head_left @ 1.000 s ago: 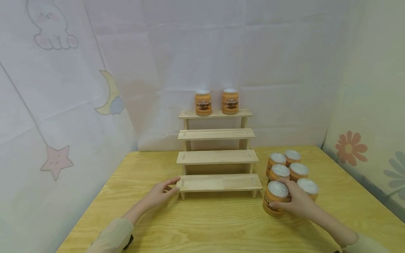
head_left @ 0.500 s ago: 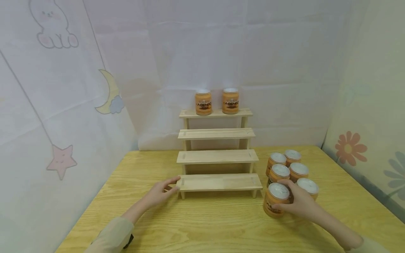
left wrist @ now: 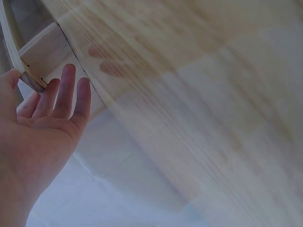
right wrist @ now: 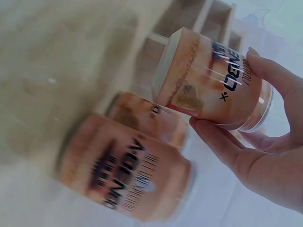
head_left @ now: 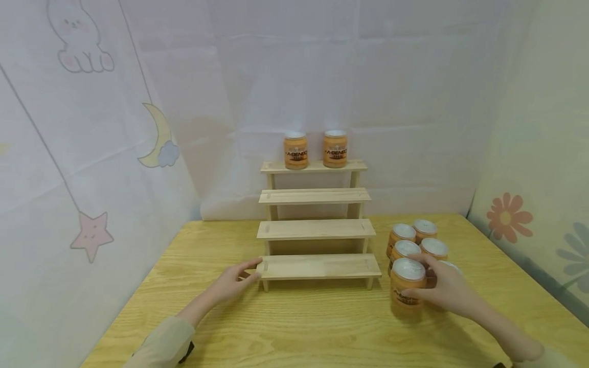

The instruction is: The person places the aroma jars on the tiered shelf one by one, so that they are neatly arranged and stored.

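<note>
My right hand (head_left: 448, 291) grips an orange can (head_left: 407, 294) with a silver lid, thumb on the near side and fingers behind. In the right wrist view the held can (right wrist: 203, 78) is raised, its white base off the table. On the left, my left hand (head_left: 232, 281) pinches the left end of the lowest board of a four-tier wooden stand (head_left: 317, 267). The left wrist view shows thumb and index finger at the board's end, the other fingers extended. Two matching cans, a left one (head_left: 296, 152) and a right one (head_left: 335, 150), stand on the top tier.
Several more orange cans (head_left: 434, 248) stand grouped on the table (head_left: 294, 327) to the right of the stand, just behind and beside my right hand. A pale wall cloth (head_left: 285, 76) rises behind the stand. Patterned cloth walls (head_left: 524, 168) flank both sides.
My right hand has lifted the near can and moved it slightly right, partly covering the can behind. The left hand stays at the stand's end.
</note>
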`<state>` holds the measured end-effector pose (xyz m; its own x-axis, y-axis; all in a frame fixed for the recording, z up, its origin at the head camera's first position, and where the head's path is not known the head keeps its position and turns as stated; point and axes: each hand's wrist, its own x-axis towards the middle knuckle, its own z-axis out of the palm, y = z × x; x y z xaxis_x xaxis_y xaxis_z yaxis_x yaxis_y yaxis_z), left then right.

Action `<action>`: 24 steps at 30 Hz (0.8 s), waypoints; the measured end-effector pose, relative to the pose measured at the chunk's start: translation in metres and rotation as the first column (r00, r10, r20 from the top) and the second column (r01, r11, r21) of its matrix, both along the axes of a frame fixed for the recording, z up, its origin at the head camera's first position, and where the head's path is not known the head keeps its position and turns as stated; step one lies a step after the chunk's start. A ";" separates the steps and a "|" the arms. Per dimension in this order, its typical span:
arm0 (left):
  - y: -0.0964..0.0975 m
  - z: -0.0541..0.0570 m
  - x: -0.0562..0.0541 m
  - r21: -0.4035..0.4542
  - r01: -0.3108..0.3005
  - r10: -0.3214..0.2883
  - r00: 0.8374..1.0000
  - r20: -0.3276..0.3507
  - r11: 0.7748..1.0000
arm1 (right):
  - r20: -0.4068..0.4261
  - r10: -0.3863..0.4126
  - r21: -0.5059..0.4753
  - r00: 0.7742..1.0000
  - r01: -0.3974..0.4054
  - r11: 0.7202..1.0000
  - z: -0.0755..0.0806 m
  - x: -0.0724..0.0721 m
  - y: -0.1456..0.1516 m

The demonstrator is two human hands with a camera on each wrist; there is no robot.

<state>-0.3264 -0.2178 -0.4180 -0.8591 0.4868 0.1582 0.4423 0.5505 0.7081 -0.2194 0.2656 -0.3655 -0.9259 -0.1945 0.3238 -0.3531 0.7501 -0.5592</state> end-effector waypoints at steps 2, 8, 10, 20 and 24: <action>0.000 0.000 -0.001 -0.004 -0.002 0.002 1.000 0.000 1.000 | 0.037 0.005 -0.028 0.999 -0.004 1.000 0.008 -0.001 0.000; 0.000 -0.004 -0.004 -0.025 -0.002 0.002 1.000 -0.011 1.000 | 0.070 0.032 -0.067 0.997 -0.027 0.997 0.036 -0.009 -0.003; 0.000 -0.004 -0.005 -0.031 -0.002 0.001 1.000 -0.019 1.000 | 0.055 0.030 -0.050 0.998 -0.027 0.998 0.045 -0.013 -0.005; -0.002 -0.003 -0.005 -0.045 0.004 -0.005 0.999 -0.039 0.999 | -0.018 0.068 -0.053 0.998 -0.069 0.996 0.078 -0.041 -0.025; -0.001 -0.002 -0.005 -0.053 -0.003 0.001 0.999 -0.039 0.999 | -0.020 0.082 -0.088 0.996 -0.084 0.993 0.090 -0.054 -0.038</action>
